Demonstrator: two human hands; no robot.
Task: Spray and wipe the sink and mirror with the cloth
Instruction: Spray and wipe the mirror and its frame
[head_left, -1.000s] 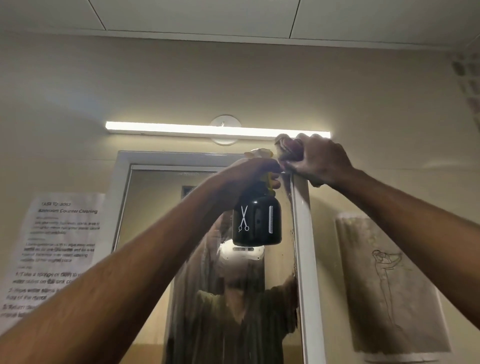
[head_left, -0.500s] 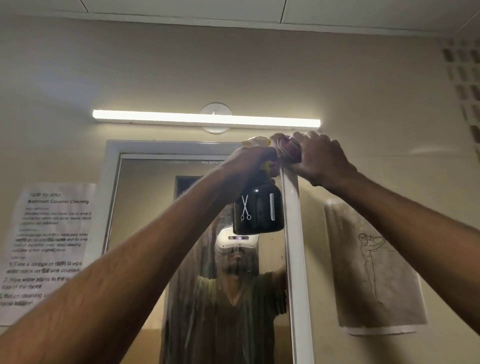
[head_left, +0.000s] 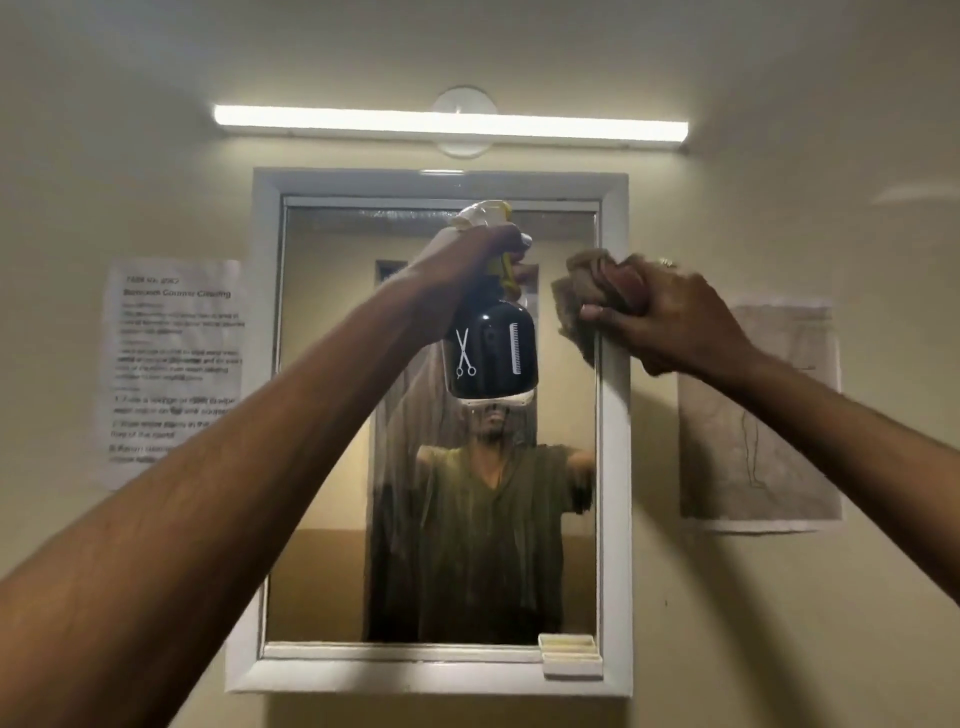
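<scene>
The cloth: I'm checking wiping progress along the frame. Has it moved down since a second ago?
Yes. The cloth in the right hand has moved down the mirror frame, from its top right corner.

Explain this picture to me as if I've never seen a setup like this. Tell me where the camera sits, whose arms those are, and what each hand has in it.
No machine is at work here: a person is cleaning, and the single camera is worn on their head, so the two arms reaching up are their own. You can see the wearer reflected in the mirror, which hangs in a white frame on a beige wall.

The left hand grips the neck of a black spray bottle marked with scissors and a comb, held up in front of the glass. The right hand holds a bunched brown cloth against the mirror's upper right edge.

Around it: a strip light above, a printed instruction sheet on the left, a drawing on the right, and a small white tray on the frame's lower right corner. The sink is out of view.
</scene>
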